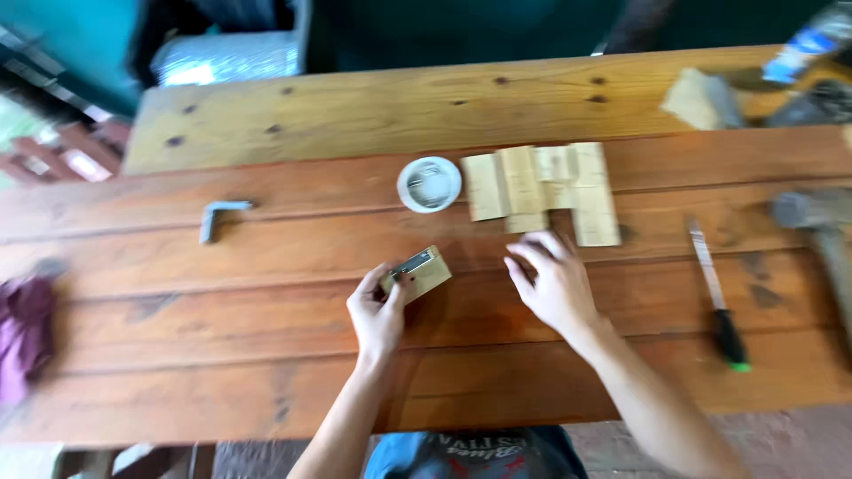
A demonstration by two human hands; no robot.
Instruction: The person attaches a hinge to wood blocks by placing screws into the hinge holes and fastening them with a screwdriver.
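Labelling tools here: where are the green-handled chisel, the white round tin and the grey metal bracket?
green-handled chisel (728, 335), head view, on its handle.
white round tin (429, 184), head view, centre.
grey metal bracket (216, 215), head view, at its bend.

The hammer (821, 232) at right and purple cloth (25, 328) at left are cut by the frame edges. Objects at upper right (781, 89) are blurred beyond telling.
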